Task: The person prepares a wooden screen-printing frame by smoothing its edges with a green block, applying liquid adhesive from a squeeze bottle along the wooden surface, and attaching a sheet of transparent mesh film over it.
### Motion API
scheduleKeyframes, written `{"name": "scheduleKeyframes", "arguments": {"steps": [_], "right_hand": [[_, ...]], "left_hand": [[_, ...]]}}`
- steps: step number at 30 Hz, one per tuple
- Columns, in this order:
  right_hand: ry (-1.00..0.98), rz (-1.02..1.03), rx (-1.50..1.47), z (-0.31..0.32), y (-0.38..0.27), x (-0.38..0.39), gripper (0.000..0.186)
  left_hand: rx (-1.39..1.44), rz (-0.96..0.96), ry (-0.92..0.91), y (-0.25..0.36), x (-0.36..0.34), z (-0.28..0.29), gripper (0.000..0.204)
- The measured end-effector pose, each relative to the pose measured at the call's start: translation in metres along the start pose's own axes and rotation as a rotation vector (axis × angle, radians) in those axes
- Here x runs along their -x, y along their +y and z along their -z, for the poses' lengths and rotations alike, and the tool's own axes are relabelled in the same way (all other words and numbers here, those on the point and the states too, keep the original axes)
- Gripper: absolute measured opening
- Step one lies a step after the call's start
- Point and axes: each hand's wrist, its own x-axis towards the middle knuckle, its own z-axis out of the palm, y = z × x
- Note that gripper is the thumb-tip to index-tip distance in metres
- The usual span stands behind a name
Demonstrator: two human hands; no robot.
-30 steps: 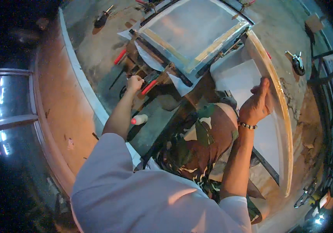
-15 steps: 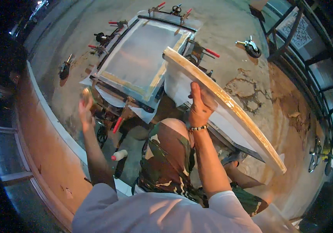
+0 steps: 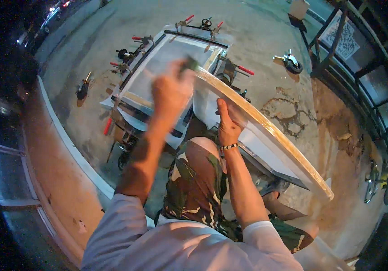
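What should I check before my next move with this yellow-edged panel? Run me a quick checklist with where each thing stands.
1. Right hand on the panel: ok, it is set against it partway along; how firmly, the picture does not show.
2. Left hand touching the panel's upper end: cannot tell, it is close but motion-blurred.
3. Small dark item at the left fingers identified: cannot tell, too blurred.
4. Red-handled clamps around the framed sheet: ok for being there; tightness cannot tell.
5. Caster apart from the panel: ok, it lies off to the right.
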Motion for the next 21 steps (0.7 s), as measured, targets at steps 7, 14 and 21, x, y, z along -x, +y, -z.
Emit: {"name": "scheduleKeyframes", "arguments": {"steps": [7, 14, 21], "right_hand": [[-0.076, 0.083, 0.045, 0.003, 0.007, 0.001, 0.018], [-0.077, -0.102, -0.078, 0.013, -0.004, 0.010, 0.031], [-0.059, 0.069, -0.158, 0.094, 0.002, 0.030, 0.024]], "left_hand": [[0.251, -0.017, -0.052, 0.026, 0.008, 0.008, 0.031], [-0.139, -0.212, 0.241, -0.030, -0.041, 0.008, 0.032], [0.346, -0.137, -0.349, 0.126, 0.089, -0.044, 0.035]]}}
